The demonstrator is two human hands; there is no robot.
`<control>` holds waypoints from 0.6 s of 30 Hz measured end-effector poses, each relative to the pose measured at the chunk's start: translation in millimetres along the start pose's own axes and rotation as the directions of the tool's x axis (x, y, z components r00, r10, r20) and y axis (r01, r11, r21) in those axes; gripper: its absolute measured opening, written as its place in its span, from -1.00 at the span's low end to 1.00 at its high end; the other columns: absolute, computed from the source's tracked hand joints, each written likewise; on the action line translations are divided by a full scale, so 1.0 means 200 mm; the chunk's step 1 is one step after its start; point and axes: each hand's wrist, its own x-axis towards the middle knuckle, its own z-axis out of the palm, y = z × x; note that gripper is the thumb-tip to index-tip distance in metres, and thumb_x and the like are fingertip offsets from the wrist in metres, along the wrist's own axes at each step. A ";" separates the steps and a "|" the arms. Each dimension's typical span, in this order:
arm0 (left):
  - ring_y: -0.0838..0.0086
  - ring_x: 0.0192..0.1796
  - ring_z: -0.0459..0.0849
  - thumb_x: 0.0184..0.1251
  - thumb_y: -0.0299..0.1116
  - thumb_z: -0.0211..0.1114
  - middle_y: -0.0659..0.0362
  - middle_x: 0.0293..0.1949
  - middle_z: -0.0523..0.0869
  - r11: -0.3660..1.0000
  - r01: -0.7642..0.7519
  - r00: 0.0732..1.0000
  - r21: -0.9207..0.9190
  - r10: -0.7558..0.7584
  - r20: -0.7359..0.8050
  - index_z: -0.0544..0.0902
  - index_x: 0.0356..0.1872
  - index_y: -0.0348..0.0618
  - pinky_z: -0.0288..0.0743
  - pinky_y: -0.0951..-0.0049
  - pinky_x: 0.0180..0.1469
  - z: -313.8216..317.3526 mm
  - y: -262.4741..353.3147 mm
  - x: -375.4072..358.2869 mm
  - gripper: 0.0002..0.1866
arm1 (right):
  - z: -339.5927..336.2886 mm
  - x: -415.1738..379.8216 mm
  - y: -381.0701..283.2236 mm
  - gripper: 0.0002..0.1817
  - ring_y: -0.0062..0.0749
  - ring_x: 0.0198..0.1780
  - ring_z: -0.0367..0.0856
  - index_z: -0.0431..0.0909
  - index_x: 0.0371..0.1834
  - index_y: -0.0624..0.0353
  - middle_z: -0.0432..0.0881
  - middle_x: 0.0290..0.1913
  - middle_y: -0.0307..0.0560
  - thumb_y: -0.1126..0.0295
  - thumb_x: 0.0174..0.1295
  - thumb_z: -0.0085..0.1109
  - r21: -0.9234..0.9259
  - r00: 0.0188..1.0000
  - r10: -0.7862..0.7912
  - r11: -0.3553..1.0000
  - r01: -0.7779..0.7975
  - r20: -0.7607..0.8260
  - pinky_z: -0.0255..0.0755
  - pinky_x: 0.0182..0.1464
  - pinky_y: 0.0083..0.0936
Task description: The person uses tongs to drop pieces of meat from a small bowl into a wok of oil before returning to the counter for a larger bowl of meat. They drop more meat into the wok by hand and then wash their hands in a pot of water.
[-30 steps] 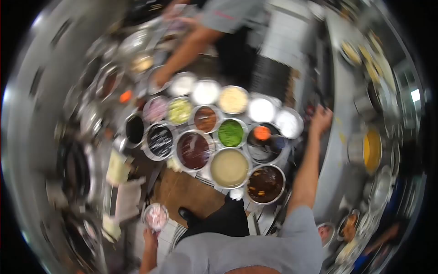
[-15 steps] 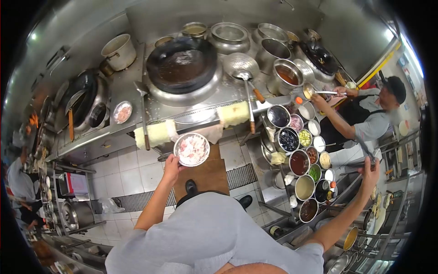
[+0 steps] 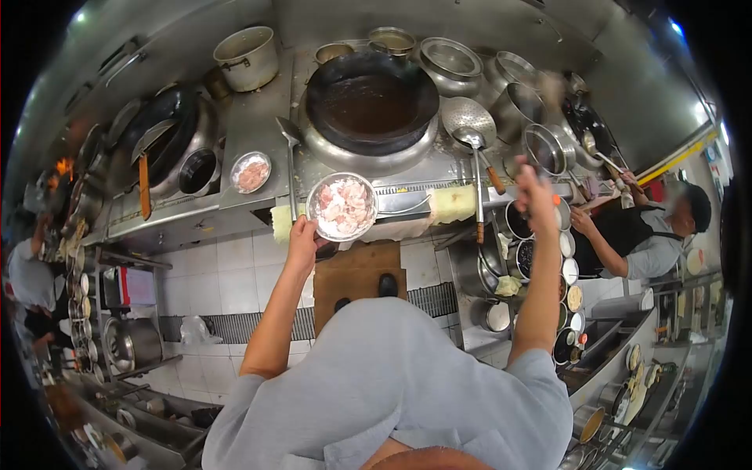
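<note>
A kitchen is shown, with a steel surface [image 3: 266, 117] set along the far wall and a tiled floor [image 3: 213, 274] below. By the left hand [image 3: 299, 249] a bowl [image 3: 345, 236] is held at its lower left edge, the fingers [image 3: 300, 229] closed on it; pale pink meat [image 3: 342, 205], patched with white, is carried inside. The bowl is held in front of the surface's near edge. The right hand [image 3: 536, 202] is raised over the cluster of pots on the right; its fingers are blurred and look partly curled, and whether anything is held cannot be told.

Beyond the bowl, a wok [image 3: 372, 102] is seated on a burner, its inside dark brown. Just left of the bowl a spatula [image 3: 291, 168] is laid across the surface, and farther left more meat is held in a dish [image 3: 269, 168]. To the right of the wok, a ladle [image 3: 470, 138] is rested on a strainer [image 3: 462, 113]. A yellow cloth [image 3: 454, 205] is set at the front edge. At far right, a co-worker [image 3: 654, 243] is seen in a dark cap, near the pots.
</note>
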 end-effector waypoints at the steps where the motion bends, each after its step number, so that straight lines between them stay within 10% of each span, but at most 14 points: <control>1: 0.41 -0.08 0.70 0.46 -0.41 0.01 0.13 -0.08 0.67 1.000 -0.028 0.999 0.000 0.028 -0.016 0.47 -0.05 -0.16 0.65 0.30 -0.05 -0.01 0.01 0.00 -0.85 | 0.14 0.13 0.11 -0.59 -0.59 -0.52 0.39 0.51 0.04 0.05 0.50 -0.45 -0.28 0.09 0.24 0.30 -0.039 0.996 0.060 0.998 -0.058 0.072 0.23 -0.56 -0.63; 2: 0.38 -0.01 0.68 0.43 -0.43 0.01 0.10 -0.04 0.66 0.999 -0.037 0.998 0.008 0.037 -0.051 0.48 -0.01 -0.16 0.64 0.27 0.00 -0.02 0.02 -0.04 -0.81 | 0.30 0.29 0.30 -0.55 -0.49 -0.50 0.46 0.51 0.00 0.10 0.55 -0.40 -0.22 0.01 0.24 0.28 -0.444 0.987 -0.161 0.883 0.155 0.025 0.33 -0.56 -0.54; 5: 0.38 -0.07 0.69 0.47 -0.40 0.00 0.09 -0.08 0.65 0.995 -0.090 0.982 -0.052 0.080 -0.169 0.44 -0.11 -0.19 0.65 0.25 -0.02 -0.02 0.02 -0.17 -0.88 | 0.82 0.44 0.47 -0.56 0.00 -0.15 0.63 0.49 0.01 0.25 0.63 -0.19 0.16 0.13 0.24 0.26 -0.461 0.901 -0.344 0.775 0.432 0.265 0.46 -0.03 -0.16; 9: 0.30 -0.01 0.69 0.44 -0.43 0.02 0.01 -0.02 0.64 0.997 -0.082 0.940 -0.016 0.072 -0.333 0.44 -0.04 -0.24 0.64 0.18 0.00 -0.05 0.02 -0.34 -0.83 | 1.34 0.69 0.51 -0.71 0.25 0.00 0.53 0.43 -0.14 0.34 0.57 -0.08 0.31 0.42 0.14 0.24 -0.408 0.603 -0.675 0.452 0.793 0.425 0.42 0.02 -0.08; 12: 0.28 0.00 0.69 0.44 -0.44 0.01 0.00 -0.01 0.63 0.993 -0.111 0.892 -0.033 0.085 -0.445 0.44 -0.04 -0.25 0.64 0.18 0.02 -0.07 0.01 -0.45 -0.83 | 1.50 0.77 0.47 -0.85 0.23 -0.13 0.61 0.38 -0.19 0.31 0.62 -0.26 0.31 0.58 0.16 -0.05 -0.369 0.592 -0.586 0.464 0.805 0.554 0.49 -0.08 0.00; 18: 0.31 0.00 0.69 0.44 -0.44 0.03 0.03 -0.02 0.64 0.977 -0.202 0.857 -0.073 0.141 -0.496 0.45 -0.09 -0.20 0.66 0.21 -0.01 -0.11 -0.04 -0.56 -0.88 | 1.59 0.85 0.51 -0.85 0.22 -0.23 0.65 0.39 -0.20 0.29 0.63 -0.36 0.31 0.60 0.14 -0.03 -0.348 0.522 -0.555 0.394 0.850 0.647 0.52 -0.16 0.02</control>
